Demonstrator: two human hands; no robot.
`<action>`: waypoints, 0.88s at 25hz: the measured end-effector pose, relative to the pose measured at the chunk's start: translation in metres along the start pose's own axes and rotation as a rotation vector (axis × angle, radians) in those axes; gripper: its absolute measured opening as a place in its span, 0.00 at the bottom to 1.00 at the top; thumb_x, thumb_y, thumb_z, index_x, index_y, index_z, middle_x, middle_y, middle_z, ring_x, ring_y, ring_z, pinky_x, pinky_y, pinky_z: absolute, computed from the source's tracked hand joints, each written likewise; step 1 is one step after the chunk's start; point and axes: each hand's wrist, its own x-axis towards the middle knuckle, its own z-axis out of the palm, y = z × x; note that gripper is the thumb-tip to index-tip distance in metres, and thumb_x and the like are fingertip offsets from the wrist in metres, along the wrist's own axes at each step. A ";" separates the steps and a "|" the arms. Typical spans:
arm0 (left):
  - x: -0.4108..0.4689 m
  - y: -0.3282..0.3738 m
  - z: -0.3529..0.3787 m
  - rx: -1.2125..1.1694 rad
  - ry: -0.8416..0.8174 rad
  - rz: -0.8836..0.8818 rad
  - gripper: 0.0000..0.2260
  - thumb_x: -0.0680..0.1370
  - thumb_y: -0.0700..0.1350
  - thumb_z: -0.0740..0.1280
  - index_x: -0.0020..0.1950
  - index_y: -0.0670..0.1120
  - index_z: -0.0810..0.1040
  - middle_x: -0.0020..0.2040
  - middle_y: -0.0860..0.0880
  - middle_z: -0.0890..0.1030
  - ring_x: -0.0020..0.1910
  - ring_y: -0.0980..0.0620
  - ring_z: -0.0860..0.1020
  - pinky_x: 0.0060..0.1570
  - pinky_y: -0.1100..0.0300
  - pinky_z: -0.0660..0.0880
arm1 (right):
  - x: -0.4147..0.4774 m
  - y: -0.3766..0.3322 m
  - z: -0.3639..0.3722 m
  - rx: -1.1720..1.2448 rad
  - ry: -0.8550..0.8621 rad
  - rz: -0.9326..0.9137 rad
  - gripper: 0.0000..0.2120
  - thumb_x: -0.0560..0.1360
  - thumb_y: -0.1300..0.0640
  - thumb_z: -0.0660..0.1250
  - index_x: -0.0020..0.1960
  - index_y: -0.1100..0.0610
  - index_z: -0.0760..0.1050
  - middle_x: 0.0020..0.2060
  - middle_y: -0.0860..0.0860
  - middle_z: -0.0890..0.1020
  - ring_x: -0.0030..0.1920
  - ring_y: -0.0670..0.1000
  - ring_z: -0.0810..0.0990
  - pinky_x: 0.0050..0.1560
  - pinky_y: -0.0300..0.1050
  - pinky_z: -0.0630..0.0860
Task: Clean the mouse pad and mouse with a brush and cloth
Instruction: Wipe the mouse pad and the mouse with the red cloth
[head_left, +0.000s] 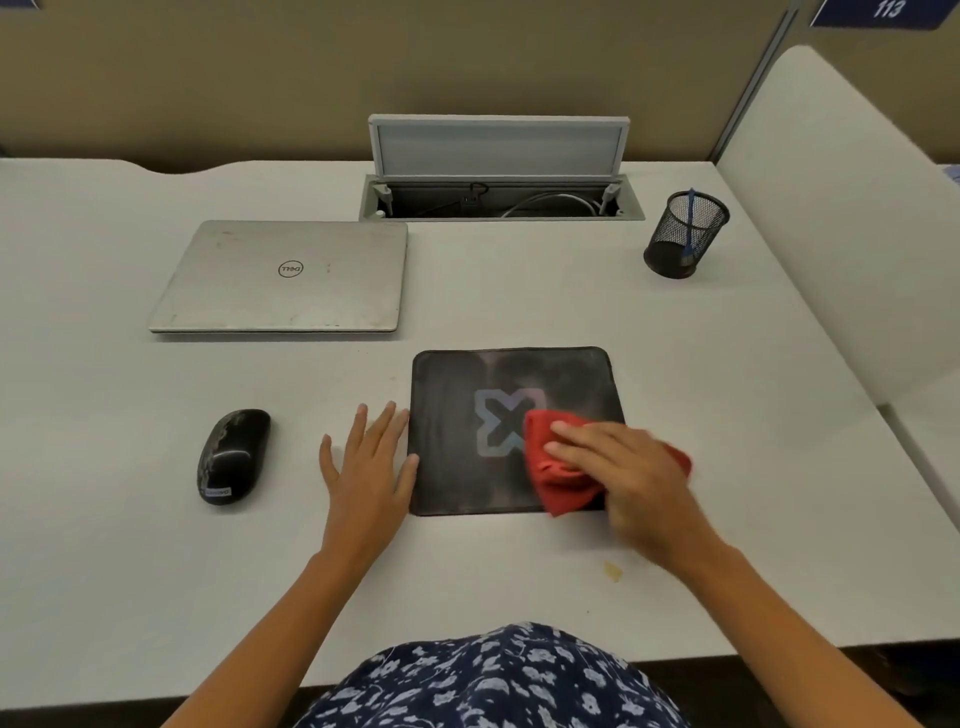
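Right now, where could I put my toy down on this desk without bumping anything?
The big bare patch between the mouse pad and the pen cup is free. So is the near left corner, in front of the mouse. It's crowded at the pad, where the right hand presses a red cloth and the left hand rests beside it.

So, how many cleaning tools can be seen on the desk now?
2. The red cloth is under the right hand on the mouse pad. The blue brush stands in the mesh cup, far right.
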 end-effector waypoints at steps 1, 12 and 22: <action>-0.001 -0.004 -0.002 0.040 -0.040 -0.011 0.28 0.80 0.61 0.49 0.78 0.53 0.54 0.79 0.53 0.50 0.78 0.51 0.44 0.72 0.41 0.37 | 0.006 -0.012 0.012 0.042 -0.117 -0.070 0.26 0.71 0.62 0.57 0.68 0.50 0.73 0.69 0.48 0.72 0.66 0.52 0.73 0.65 0.51 0.68; -0.003 -0.019 -0.008 0.267 -0.365 -0.032 0.42 0.66 0.77 0.37 0.72 0.59 0.26 0.70 0.54 0.21 0.69 0.50 0.21 0.66 0.33 0.33 | 0.124 -0.014 0.087 0.207 -0.252 0.059 0.33 0.72 0.64 0.63 0.73 0.43 0.63 0.75 0.45 0.60 0.76 0.49 0.55 0.75 0.55 0.50; 0.006 -0.019 -0.017 0.276 -0.359 -0.089 0.51 0.69 0.72 0.61 0.75 0.50 0.31 0.70 0.52 0.20 0.71 0.49 0.23 0.66 0.34 0.31 | 0.074 -0.058 0.086 0.388 -0.385 -0.293 0.29 0.69 0.64 0.59 0.69 0.48 0.69 0.71 0.43 0.68 0.73 0.44 0.61 0.74 0.47 0.55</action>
